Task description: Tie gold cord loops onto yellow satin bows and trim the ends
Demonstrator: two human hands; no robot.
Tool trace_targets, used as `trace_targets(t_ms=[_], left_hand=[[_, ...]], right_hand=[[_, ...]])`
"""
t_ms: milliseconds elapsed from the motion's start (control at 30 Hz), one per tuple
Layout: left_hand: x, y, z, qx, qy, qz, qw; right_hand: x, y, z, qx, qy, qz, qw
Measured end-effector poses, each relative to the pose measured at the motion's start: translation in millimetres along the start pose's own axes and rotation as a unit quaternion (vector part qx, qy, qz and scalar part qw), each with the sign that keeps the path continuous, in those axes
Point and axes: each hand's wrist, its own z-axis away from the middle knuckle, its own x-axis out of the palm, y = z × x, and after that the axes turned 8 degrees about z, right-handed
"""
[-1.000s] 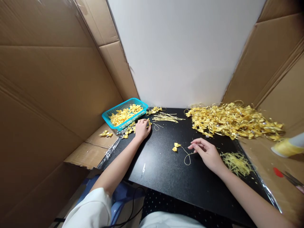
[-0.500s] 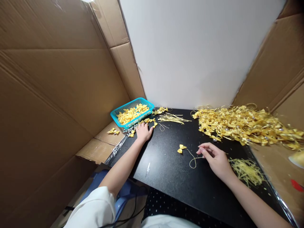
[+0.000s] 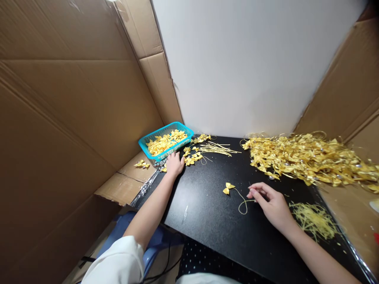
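Note:
My left hand (image 3: 173, 164) rests palm down at the left edge of the black table (image 3: 213, 213), its fingers curled among small yellow bows (image 3: 192, 157) in front of a teal basket (image 3: 166, 140) of bows. My right hand (image 3: 271, 203) lies on the table with fingers pinched on a thin gold cord (image 3: 243, 203). The cord loops and runs to a single yellow bow (image 3: 227, 187) lying left of that hand.
A large heap of yellow bows with cords (image 3: 308, 157) fills the back right. Cut gold cords (image 3: 217, 148) lie at the back middle, and yellow scraps (image 3: 315, 219) sit near my right wrist. Cardboard walls (image 3: 74, 106) close in on both sides.
My left hand has slid left toward the basket, uncovering a few bows. The right hand stays pinched on the cord. The camera view has shifted left.

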Motion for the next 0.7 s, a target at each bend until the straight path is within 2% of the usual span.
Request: trace_targets(t_ms=[167,467,700], left_hand=[[9,-3,-2,-0.007,-0.022,-0.013,1.0],[9,21,11,0.072,-0.042,0.014,0.996],[8,11,7,0.058,-0.047,0.037,0.997]], right_hand=[[0,-1,0,0.0,0.001,0.003,1.0],[-1,-4,0,-0.01,0.017,0.016,1.0],[-2,-4,-1,-0.012,0.025,0.025,0.999]])
